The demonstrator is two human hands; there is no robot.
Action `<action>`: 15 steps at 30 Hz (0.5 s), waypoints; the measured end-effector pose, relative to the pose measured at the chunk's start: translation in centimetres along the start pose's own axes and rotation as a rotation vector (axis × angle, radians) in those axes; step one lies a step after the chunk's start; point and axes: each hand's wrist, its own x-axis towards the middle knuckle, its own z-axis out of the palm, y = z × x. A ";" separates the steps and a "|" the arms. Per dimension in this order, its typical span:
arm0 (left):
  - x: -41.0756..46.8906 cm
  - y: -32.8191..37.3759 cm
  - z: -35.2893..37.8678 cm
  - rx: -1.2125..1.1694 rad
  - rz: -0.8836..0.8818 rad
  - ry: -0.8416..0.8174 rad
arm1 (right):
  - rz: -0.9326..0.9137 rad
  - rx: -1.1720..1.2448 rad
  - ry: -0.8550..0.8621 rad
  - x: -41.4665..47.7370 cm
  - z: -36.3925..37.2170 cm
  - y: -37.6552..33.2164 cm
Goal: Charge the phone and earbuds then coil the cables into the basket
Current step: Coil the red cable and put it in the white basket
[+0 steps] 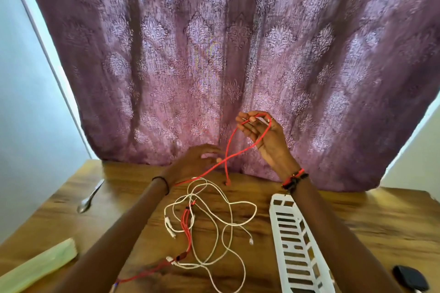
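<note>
Here the right hand is pinching a loop of the red cable, whose slack is trailing down-left past the left hand (fingers spread, holding nothing).

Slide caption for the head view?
Right hand pinches a looped thin red cable above the wooden table; left hand open beside it; loose white cable and white slotted plastic basket below.

Left hand motion-blurred; white basket and dark object cut off at the bottom edge.
</note>
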 end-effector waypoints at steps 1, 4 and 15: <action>0.4 0.2 0.5 -0.030 -0.016 0.013 | -0.008 0.020 0.003 0.4 -0.1 -0.1; 1.3 0.6 1.6 -0.305 -0.123 0.011 | -0.026 0.089 -0.007 1.5 -0.9 -0.6; 3.5 2.5 3.3 -0.468 -0.184 0.112 | 0.074 0.179 -0.039 2.9 -1.8 -0.4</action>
